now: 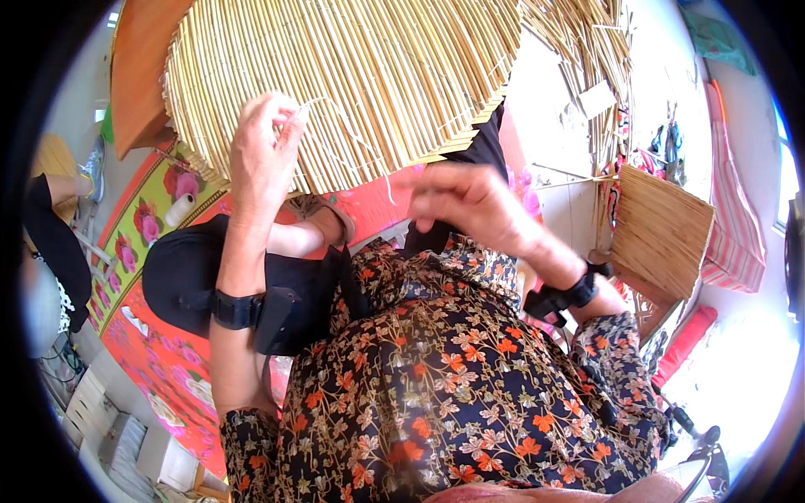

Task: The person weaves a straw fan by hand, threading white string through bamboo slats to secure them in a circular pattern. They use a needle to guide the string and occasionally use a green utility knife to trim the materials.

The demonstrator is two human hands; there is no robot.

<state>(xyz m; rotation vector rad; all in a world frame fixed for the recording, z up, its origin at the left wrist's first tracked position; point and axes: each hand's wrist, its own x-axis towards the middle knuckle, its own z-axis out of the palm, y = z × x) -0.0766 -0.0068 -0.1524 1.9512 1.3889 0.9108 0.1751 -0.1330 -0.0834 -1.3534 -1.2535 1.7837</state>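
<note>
Across the top lies a rounded mat point(352, 75) of thin straw-coloured reed stalks laid side by side, with rows of stitching crossing it. My left hand point(267, 138) is over the mat's near left part, thumb and fingers closed in a pinch. From that pinch a thin white thread point(329, 101) loops over the stalks, and its loose end hangs past the near edge. My right hand point(470, 205) is beside the mat's near right edge, close to the thread's end. Its fingers are curled and smeared by motion, so whether they hold anything cannot be made out.
Loose reed stalks point(579, 50) lie at the far right. A reed-covered panel point(662, 226) stands to the right. A brown wooden board point(147, 71) is at the mat's left. A spool of white thread point(180, 210) rests on the floral cloth point(159, 352). Another person's leg point(63, 189) shows far left.
</note>
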